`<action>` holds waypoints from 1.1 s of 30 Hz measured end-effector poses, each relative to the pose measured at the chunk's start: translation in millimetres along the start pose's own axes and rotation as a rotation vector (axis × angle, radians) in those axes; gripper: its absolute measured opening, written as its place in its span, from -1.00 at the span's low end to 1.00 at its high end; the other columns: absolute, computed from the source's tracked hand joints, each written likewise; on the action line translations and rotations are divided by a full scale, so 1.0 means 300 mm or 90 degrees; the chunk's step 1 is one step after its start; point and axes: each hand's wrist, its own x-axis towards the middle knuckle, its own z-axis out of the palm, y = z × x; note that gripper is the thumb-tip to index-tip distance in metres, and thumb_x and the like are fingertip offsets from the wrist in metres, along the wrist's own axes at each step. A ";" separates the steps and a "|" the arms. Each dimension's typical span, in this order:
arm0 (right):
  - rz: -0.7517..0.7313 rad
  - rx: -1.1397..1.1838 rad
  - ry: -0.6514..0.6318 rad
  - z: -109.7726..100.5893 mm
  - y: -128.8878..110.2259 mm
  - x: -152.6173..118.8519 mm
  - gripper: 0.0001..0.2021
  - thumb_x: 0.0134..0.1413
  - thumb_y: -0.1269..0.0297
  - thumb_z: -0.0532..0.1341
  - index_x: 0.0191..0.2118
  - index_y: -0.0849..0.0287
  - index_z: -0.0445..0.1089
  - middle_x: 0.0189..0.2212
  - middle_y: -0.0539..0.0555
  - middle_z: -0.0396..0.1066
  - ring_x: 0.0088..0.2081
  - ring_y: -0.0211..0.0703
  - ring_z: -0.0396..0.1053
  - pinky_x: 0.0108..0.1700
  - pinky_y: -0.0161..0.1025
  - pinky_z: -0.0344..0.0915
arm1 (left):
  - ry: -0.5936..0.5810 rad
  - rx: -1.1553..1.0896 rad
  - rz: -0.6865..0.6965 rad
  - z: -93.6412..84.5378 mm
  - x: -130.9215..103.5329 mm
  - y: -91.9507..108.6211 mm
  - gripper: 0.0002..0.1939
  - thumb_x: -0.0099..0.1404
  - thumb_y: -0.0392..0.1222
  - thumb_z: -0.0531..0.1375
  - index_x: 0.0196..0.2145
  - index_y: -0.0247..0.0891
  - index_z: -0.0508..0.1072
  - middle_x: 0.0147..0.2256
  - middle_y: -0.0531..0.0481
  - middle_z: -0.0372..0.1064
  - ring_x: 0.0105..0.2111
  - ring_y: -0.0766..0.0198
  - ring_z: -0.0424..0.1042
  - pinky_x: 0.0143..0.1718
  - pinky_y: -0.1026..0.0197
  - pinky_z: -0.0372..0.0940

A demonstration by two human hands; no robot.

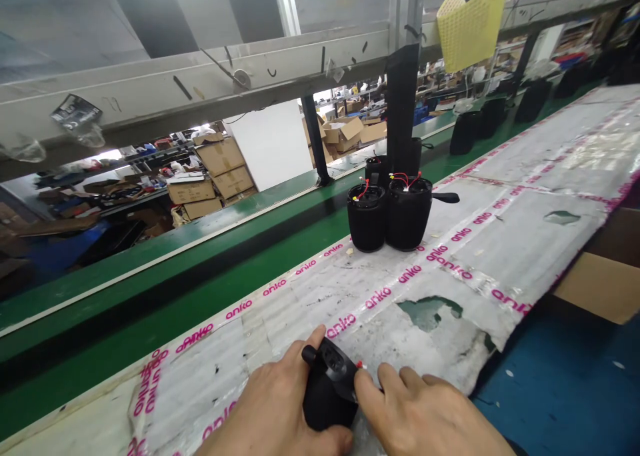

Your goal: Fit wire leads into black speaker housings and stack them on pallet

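Cluttered factory shelving and stacked cardboard boxes (220,169) fill the background behind a long green conveyor belt (165,289), which runs diagonally past the worktable (525,243). That table is wrapped in wrinkled, glossy white plastic sheeting banded with pink-lettered tape, torn in a couple of spots so a greenish layer shows through, and its near edge drops off ragged toward a blue floor (565,383) and an open brown carton (605,283) on the right. Broad bare sheeting lies between the near edge and two black, rounded cylindrical housings (390,219) standing upright and touching each other well up the table, red wires curling from their open tops; more dark units stand farther along beside the belt. At the bottom edge, the left hand (275,409) wraps around a small black, matte rounded part (327,393), thumb lying along its top. The right hand (425,419) comes in from the right with its fingertips pinching at the part's upper rim, where a tiny red-and-white bit shows, possibly a wire end, though it is too small to tell.
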 end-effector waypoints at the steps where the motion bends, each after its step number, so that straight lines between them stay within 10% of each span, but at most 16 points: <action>1: -0.006 0.001 0.005 0.001 0.005 0.002 -0.71 -0.13 0.54 0.12 -0.24 0.09 0.23 -0.55 -0.03 0.32 -0.64 -0.13 0.27 -0.63 -0.19 0.06 | -0.006 -0.001 -0.002 -0.002 0.001 -0.001 -0.04 -0.05 -0.12 0.24 0.34 -0.08 0.10 0.12 -0.07 0.42 -0.04 -0.07 0.50 -0.23 0.14 0.40; 33: -0.092 0.025 -0.100 -0.036 0.074 0.055 -0.67 -0.23 0.47 0.17 -0.25 0.06 0.19 -0.50 -0.04 0.35 -0.56 -0.09 0.34 -0.54 -0.13 0.05 | -0.001 -0.031 0.047 -0.020 -0.003 -0.010 -0.53 -0.01 -0.15 0.25 -0.09 -0.03 0.34 -0.32 0.12 0.48 -0.37 0.18 0.45 -0.41 0.27 0.25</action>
